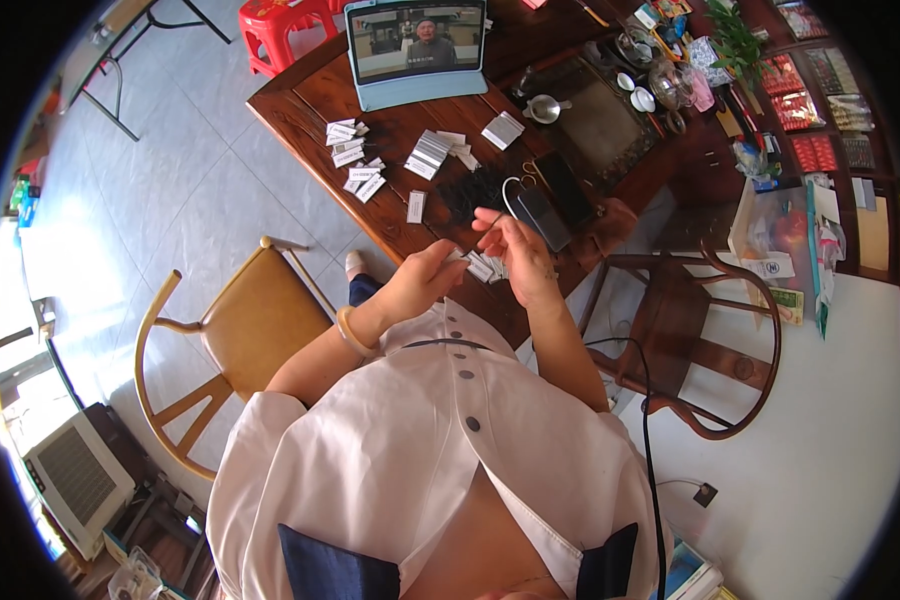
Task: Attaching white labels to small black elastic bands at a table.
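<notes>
My left hand (pixel 428 279), a bangle on its wrist, is closed with a small white card (pixel 457 255) at its fingertips. Just right of it, my right hand (pixel 518 258) is raised with thumb and forefinger pinched together; whatever is between them is too small to make out. Beyond both hands lies a tangle of thin black cords (pixel 473 196) on the wooden table. Loose white cards (pixel 482 266) lie partly hidden behind my fingers. Further off are a grey-and-white card stack (pixel 428 154), a spread-out pile of cards (pixel 365 181), and a single card (pixel 416 207).
A tablet (pixel 417 50) in a light blue case stands at the table's far edge. Right of the cords are a dark power bank (pixel 543 220), a black phone (pixel 566 186) and a tea tray (pixel 595 125). Chairs flank me: a tan one (pixel 260 315) and a dark wooden one (pixel 670 330).
</notes>
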A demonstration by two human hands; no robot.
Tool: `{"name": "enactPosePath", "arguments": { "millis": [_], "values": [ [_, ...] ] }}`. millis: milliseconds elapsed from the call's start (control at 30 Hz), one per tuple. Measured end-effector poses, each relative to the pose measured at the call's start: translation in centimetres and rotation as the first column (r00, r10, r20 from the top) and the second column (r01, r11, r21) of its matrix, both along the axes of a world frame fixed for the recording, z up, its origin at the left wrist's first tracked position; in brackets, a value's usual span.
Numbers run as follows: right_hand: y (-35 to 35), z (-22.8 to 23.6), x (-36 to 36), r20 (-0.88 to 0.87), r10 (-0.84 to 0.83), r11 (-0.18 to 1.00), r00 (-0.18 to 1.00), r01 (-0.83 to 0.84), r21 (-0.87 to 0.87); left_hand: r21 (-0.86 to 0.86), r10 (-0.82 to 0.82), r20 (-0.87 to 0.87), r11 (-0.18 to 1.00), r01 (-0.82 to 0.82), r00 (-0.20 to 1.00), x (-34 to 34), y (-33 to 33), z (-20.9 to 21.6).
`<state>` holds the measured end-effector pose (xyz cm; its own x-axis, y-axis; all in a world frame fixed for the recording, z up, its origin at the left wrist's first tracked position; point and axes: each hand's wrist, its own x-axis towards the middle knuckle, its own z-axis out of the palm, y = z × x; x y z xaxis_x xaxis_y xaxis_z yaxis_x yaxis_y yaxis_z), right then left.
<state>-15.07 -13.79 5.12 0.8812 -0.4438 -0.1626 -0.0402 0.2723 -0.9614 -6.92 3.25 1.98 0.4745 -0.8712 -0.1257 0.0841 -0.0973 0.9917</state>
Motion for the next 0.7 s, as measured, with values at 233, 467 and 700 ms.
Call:
{"name": "enactPosePath", "arguments": {
  "millis": [233, 467, 700],
  "values": [
    [0.7, -2.0, -0.6, 0.017, 0.175, 0.978, 0.984, -0.171, -0.122, -0.001, -0.029, -0.001, 1.000, 0.029, 1.000, 0.1, -0.1, 0.1],
    [0.1, -1.0, -0.7, -0.058, 0.086, 0.940, 0.995, -0.100, -0.325, 0.042, -0.110, 0.120, 0.994, 0.105, 0.987, 0.5, 0.5, -0.5],
    [0.8, 0.8, -0.2, 0.018, 0.270, 0.700, 0.963, -0.184, -0.690, 0.016, -0.077, 0.419, 0.997, 0.077, 0.905, 1.4, 0.2, 0.2]
  ]
}}
